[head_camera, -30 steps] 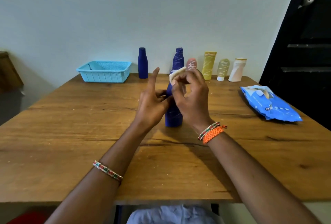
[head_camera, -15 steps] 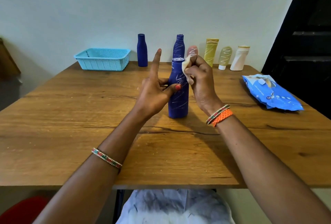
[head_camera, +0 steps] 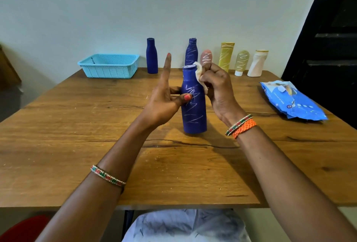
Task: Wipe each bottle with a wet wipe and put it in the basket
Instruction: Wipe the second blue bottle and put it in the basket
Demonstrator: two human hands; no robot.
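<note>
A dark blue plastic bottle scribbled with white marks (head_camera: 194, 104) stood upright mid-way across the wooden table (head_camera: 77, 135). The left hand (head_camera: 164, 102) steadied it between thumb and fingers, index finger raised, while the right hand (head_camera: 218, 89) pinched a white wet wipe (head_camera: 199, 72) against its neck. A light blue perforated plastic basket (head_camera: 109, 65) sat well apart at far left.
</note>
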